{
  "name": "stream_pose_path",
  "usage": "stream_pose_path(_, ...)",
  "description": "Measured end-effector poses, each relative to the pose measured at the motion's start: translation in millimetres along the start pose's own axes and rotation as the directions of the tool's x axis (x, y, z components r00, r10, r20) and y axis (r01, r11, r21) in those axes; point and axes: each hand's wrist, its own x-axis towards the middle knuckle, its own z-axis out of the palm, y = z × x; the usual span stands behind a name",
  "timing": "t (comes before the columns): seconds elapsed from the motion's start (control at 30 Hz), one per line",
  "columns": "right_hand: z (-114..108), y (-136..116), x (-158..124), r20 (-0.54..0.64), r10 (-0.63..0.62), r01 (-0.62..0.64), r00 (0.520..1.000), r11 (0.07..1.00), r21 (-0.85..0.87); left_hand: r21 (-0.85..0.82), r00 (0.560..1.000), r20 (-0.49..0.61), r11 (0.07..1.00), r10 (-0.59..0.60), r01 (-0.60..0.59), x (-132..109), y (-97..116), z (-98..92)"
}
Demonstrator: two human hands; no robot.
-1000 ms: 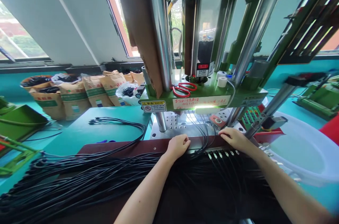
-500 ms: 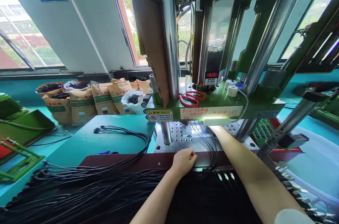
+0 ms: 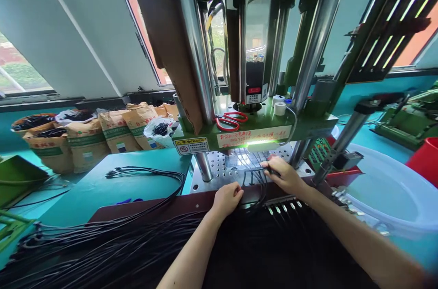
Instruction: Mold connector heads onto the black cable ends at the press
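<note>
My left hand (image 3: 228,198) rests as a loose fist on the front edge of a dark red board (image 3: 157,204), with nothing showing in it. In front of the press, my right hand (image 3: 285,178) is closed around a small dark thing that its fingers mostly hide. Thin black cables (image 3: 263,184) run from the press's perforated metal plate (image 3: 215,166) down between my hands. Several cable ends with shiny metal tips (image 3: 285,208) lie in a row below my right hand. A thick bundle of black cables (image 3: 119,243) spreads across the lower left.
The green press (image 3: 198,133) stands ahead with steel columns and a lit lamp (image 3: 262,143). Red-handled scissors (image 3: 231,121) lie on its ledge. More cables (image 3: 147,170) lie on the teal table (image 3: 92,184). Paper sacks (image 3: 84,143) stand behind; a large pale tub (image 3: 386,188) is right.
My right hand has drawn back out from under the press and now shows in front of the plate. My left hand stays on the board edge. The view has shifted to the right.
</note>
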Motion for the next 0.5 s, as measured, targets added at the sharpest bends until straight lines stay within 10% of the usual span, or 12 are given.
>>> stream_pose_path(0.17, -70.3, 29.7, -168.1, -0.265, 0.275, -0.305, 0.924, 0.949, -0.077, -0.407, 0.997, 0.018, 0.910, -0.077, 0.078, 5.8, -0.6, 3.5)
stream_pose_path(0.3, -119.4, 84.0, -289.0, -0.487, 0.403, -0.577, 0.775, 0.767, -0.283, -0.872, 0.934, 0.192, 0.384, -0.302, 0.303, 22.7, 19.7, 0.9)
stream_pose_path(0.4, -134.6, 83.2, -297.5, -0.490, 0.457, -0.615, 0.742, 0.756, -0.226, -0.930, 0.867, 0.336, 0.013, -0.367, 0.366, 42.9, 42.1, 2.2)
stream_pose_path(0.5, -120.2, 45.1, -230.1, -0.351, 0.488, -0.539, 0.799, 0.840, -0.058, -0.899, 0.846, 0.433, -0.079, -0.312, 0.431, 61.6, 59.8, 11.0)
